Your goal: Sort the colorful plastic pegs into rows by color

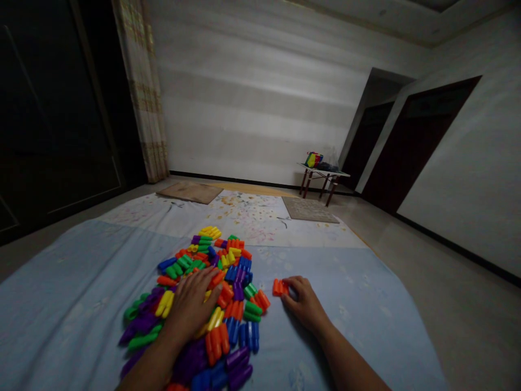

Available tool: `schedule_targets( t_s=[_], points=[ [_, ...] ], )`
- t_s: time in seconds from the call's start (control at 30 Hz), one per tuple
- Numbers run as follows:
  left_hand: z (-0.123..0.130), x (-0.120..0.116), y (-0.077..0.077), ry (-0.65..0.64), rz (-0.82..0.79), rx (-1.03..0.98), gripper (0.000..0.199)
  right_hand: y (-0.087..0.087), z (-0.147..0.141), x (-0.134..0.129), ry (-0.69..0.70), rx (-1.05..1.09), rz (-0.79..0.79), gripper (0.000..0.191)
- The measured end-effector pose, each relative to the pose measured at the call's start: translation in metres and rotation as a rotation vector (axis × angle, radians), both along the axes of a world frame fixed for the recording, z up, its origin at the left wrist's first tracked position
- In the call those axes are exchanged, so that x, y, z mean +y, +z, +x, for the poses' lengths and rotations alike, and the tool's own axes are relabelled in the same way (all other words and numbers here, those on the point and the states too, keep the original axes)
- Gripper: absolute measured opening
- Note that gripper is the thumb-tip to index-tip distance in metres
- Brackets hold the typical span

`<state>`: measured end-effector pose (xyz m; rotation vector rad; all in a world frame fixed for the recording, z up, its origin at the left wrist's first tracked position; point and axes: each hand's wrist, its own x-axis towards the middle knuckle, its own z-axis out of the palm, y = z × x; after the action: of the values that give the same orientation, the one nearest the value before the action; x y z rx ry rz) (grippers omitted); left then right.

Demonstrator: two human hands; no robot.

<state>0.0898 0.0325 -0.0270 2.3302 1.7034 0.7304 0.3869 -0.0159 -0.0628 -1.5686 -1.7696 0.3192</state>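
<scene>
A heap of bullet-shaped plastic building blocks (235,310) in orange, green, blue, purple and yellow lies on the cloth. My left hand (191,301) rests over the middle of the heap, palm down. Between its thumb and fingers sits an orange block (217,279); the palm hides the blocks beneath. To the right of the heap, my right hand (303,302) pinches another orange block (278,287) at its right end. That block is low over the light blue cloth, apart from the heap.
A light blue and white floral cloth (358,304) spreads beneath everything. Two flat boards, one brown (189,191) and one greyish (309,209), lie at its far edge. Behind stands a small table (323,170) with a colourful bag (313,159). A curtain (148,98) hangs at left.
</scene>
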Motion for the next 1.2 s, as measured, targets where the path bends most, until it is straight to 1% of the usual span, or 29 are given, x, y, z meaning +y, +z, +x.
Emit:
schedule_targets(
  t_s=[0.1, 0.17, 0.23, 0.27, 0.33, 0.4, 0.47, 0.57, 0.7, 0.8, 0.93, 1.03, 1.1, 1.2],
  points=[
    [-0.002, 0.002, 0.009, -0.032, -0.181, -0.076, 0.045, 0.000, 0.000, 0.000, 0.007, -0.008, 0.003, 0.027],
    [-0.006, 0.004, 0.018, -0.082, -0.240, -0.171, 0.050, 0.001, 0.000, 0.000, 0.005, -0.013, 0.006, 0.026],
    [-0.014, 0.006, 0.025, -0.104, -0.209, -0.255, 0.054, 0.002, 0.000, -0.001, 0.000, -0.016, 0.011, 0.026],
    [-0.020, 0.008, 0.028, -0.084, -0.159, -0.254, 0.054, 0.003, 0.000, -0.001, -0.001, -0.016, 0.012, 0.027],
    [-0.034, 0.012, 0.030, 0.019, -0.031, -0.139, 0.053, 0.003, -0.001, -0.002, -0.002, -0.013, 0.013, 0.028],
    [-0.046, 0.016, 0.027, 0.149, 0.035, 0.050, 0.052, 0.004, -0.001, -0.002, -0.004, -0.003, 0.011, 0.028],
    [-0.051, 0.017, 0.021, 0.215, -0.010, 0.189, 0.054, 0.004, -0.001, -0.001, -0.011, 0.008, 0.012, 0.028],
    [-0.046, 0.015, 0.012, 0.184, -0.086, 0.285, 0.057, 0.003, -0.002, -0.001, -0.009, 0.020, 0.013, 0.027],
    [-0.030, 0.010, 0.007, 0.179, -0.002, 0.288, 0.055, 0.001, 0.000, 0.001, -0.013, 0.060, 0.016, 0.029],
    [-0.027, 0.010, 0.005, 0.169, 0.055, 0.271, 0.053, 0.005, 0.005, 0.005, -0.061, 0.073, 0.055, 0.029],
    [-0.030, 0.013, 0.000, 0.169, 0.088, 0.257, 0.052, 0.019, 0.016, 0.024, -0.116, 0.009, 0.110, 0.028],
    [-0.031, 0.014, -0.002, 0.174, 0.086, 0.252, 0.052, 0.027, 0.021, 0.050, -0.147, -0.078, 0.077, 0.029],
    [-0.031, 0.014, -0.003, 0.174, 0.093, 0.251, 0.052, 0.028, 0.022, 0.068, -0.182, -0.132, 0.043, 0.029],
    [-0.031, 0.014, -0.004, 0.171, 0.105, 0.251, 0.052, 0.024, 0.021, 0.092, -0.217, -0.165, 0.017, 0.029]
  ],
)
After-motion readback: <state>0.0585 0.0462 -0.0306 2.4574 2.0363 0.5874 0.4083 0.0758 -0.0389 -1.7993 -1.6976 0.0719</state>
